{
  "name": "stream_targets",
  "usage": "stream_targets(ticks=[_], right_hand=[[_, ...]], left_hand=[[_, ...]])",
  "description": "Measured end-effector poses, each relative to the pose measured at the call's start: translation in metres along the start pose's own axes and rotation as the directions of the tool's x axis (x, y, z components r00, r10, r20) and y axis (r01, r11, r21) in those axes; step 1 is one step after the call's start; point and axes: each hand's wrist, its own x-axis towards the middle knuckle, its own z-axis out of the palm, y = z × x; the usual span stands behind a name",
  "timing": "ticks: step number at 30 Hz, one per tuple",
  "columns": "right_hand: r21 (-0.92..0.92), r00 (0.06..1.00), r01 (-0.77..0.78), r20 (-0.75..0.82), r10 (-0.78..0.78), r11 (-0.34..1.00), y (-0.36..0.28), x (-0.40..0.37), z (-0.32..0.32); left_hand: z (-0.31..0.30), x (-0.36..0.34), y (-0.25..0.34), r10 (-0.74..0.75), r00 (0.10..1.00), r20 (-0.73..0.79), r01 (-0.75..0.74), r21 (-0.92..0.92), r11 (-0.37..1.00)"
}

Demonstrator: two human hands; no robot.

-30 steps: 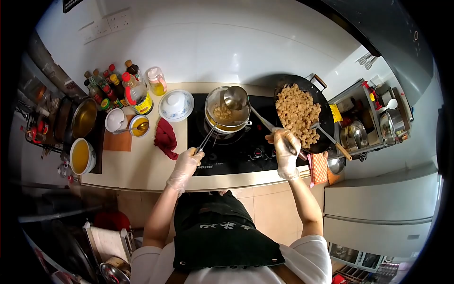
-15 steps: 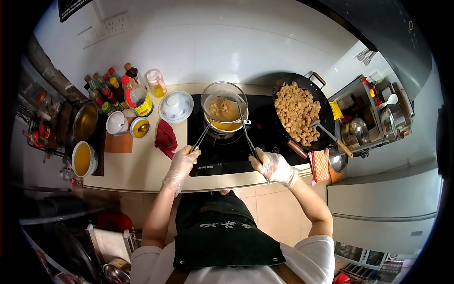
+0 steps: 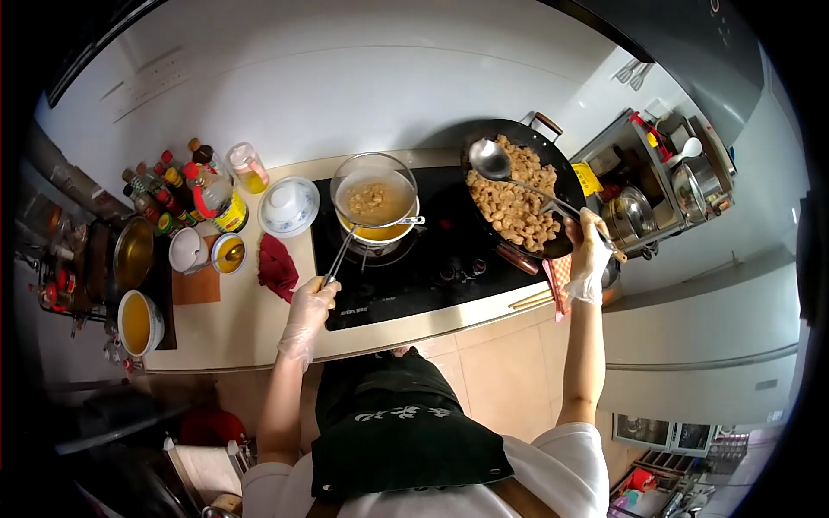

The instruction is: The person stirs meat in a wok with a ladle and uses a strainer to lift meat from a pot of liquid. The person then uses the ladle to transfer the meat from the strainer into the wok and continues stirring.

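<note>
A glossy white wall (image 3: 345, 78) runs along the far side and catches soft reflected light. Below it, a beige stone countertop (image 3: 250, 319) holds a black glass hob (image 3: 432, 276). Beige tiles (image 3: 501, 380) lie nearer. A white box-shaped unit (image 3: 708, 337) stands at the right, and a dark extractor hood (image 3: 691, 43) hangs above it.
</note>
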Motion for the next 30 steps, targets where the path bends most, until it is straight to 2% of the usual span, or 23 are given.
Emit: stream_targets(ticks=[1, 3, 5, 7, 9, 16, 19, 20, 30], right_hand=[[-0.076, 0.999, 0.038, -0.018, -0.04, 0.996, 0.003, 0.012, -0.012], [-0.22, 0.994, 0.04, -0.09, -0.061, 0.975, 0.02, 0.037, -0.036], [-0.362, 0.989, 0.09, -0.081, -0.127, 0.928, 0.048, 0.058, -0.055], [-0.34, 0.989, 0.1, -0.07, -0.132, 0.935, 0.071, 0.067, -0.062], [-0.446, 0.981, 0.147, -0.05, -0.188, 0.883, 0.084, 0.073, -0.064], [-0.466, 0.996, 0.037, -0.057, -0.071, 0.884, 0.075, 0.078, -0.044], [-0.367, 0.994, -0.095, -0.088, 0.067, 0.925, 0.062, 0.082, -0.042], [-0.423, 0.994, -0.062, -0.104, 0.019, 0.904, 0.079, 0.099, -0.058], [-0.281, 0.98, -0.172, -0.151, 0.133, 0.944, 0.081, 0.107, -0.081]], left_hand=[[0.0, -0.001, 0.001, -0.025, 1.0, 0.002, 0.025, -0.043, 0.999], [0.001, 0.001, 0.001, -0.051, 0.999, -0.016, 0.051, -0.015, 0.999], [0.0, 0.002, 0.0, -0.05, 0.999, -0.014, 0.05, -0.003, 0.999], [0.0, 0.003, 0.0, -0.048, 0.999, -0.016, 0.049, 0.006, 0.999], [0.0, 0.002, -0.001, -0.05, 0.999, -0.021, 0.05, 0.015, 0.999], [0.003, 0.005, 0.0, -0.076, 0.996, -0.045, 0.077, 0.038, 0.996], [0.005, 0.006, 0.001, -0.095, 0.995, -0.038, 0.096, 0.025, 0.995], [0.005, 0.006, 0.0, -0.083, 0.996, -0.038, 0.083, 0.005, 0.997], [0.007, 0.011, -0.001, -0.051, 0.998, -0.019, 0.05, -0.054, 0.997]])
